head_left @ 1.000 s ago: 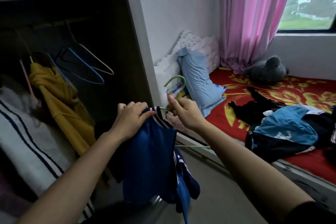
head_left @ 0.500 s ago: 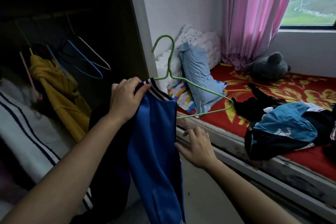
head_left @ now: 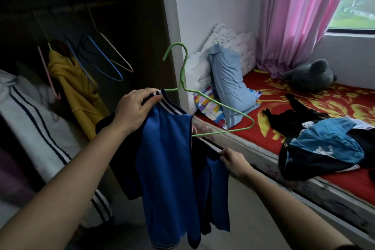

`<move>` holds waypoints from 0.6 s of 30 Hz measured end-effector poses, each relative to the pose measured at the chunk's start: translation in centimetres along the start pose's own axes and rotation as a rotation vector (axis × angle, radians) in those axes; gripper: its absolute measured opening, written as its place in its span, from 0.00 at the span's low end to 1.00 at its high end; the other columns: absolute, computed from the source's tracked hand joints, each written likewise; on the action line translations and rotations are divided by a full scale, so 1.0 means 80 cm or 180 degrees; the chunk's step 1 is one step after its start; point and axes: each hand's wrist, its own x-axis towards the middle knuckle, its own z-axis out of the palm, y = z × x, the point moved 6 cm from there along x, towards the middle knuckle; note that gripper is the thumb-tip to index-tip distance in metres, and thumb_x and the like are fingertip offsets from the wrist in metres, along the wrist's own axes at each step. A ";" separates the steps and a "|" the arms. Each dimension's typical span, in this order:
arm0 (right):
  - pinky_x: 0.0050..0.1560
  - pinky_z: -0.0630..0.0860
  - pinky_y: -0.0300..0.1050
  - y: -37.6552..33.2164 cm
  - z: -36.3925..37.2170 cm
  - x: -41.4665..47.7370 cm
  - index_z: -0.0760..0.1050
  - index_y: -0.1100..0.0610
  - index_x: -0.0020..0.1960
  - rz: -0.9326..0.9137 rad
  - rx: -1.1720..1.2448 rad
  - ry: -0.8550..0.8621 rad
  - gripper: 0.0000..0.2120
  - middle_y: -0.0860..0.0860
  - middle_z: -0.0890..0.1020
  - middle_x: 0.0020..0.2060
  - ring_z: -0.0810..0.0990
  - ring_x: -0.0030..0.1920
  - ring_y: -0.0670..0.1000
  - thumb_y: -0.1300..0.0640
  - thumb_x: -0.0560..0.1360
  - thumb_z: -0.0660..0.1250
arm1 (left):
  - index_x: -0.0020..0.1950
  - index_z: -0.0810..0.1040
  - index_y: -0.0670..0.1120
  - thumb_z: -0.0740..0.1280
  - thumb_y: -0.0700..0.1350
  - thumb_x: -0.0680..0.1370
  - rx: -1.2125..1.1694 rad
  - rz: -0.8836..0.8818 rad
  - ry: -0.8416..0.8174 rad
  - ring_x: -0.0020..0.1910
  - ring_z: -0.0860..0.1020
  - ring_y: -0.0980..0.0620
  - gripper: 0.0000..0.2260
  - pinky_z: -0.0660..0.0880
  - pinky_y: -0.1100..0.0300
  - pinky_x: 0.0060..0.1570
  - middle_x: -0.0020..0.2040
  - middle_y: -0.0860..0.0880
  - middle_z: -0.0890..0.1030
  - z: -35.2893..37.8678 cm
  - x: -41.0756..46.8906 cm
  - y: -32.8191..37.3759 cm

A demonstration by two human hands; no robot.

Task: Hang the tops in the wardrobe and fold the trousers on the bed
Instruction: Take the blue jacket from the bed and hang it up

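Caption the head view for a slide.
Left hand grips the collar of the blue jacket, half on a green hanger; right hand pinches its loose panel.

Left hand (head_left: 135, 110) gripping blue top's (head_left: 168, 168) striped collar on green hanger (head_left: 223, 107), right hand (head_left: 235, 160) pinching its edge
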 end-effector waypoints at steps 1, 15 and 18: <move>0.56 0.71 0.48 0.005 -0.013 0.002 0.73 0.60 0.60 0.0107 0.0184 0.0164 0.11 0.59 0.80 0.58 0.77 0.61 0.60 0.56 0.82 0.60 | 0.60 0.81 0.55 0.62 0.61 0.80 -0.0088 -0.0071 -0.0108 0.53 0.79 0.52 0.16 0.76 0.49 0.56 0.55 0.58 0.81 0.001 -0.002 -0.010; 0.52 0.66 0.47 -0.039 -0.198 0.023 0.74 0.64 0.56 -0.0112 0.0621 0.1792 0.09 0.61 0.80 0.53 0.76 0.56 0.61 0.60 0.83 0.59 | 0.63 0.79 0.59 0.61 0.60 0.80 0.0667 -0.0595 -0.0776 0.52 0.79 0.52 0.15 0.76 0.54 0.48 0.53 0.55 0.81 0.067 -0.054 -0.052; 0.52 0.65 0.43 -0.077 -0.219 0.014 0.75 0.64 0.55 -0.0399 0.0705 0.2124 0.08 0.60 0.80 0.51 0.77 0.54 0.59 0.61 0.82 0.59 | 0.63 0.79 0.58 0.61 0.59 0.80 0.0442 -0.0678 -0.0845 0.50 0.78 0.52 0.14 0.77 0.53 0.48 0.52 0.54 0.80 0.089 -0.059 -0.043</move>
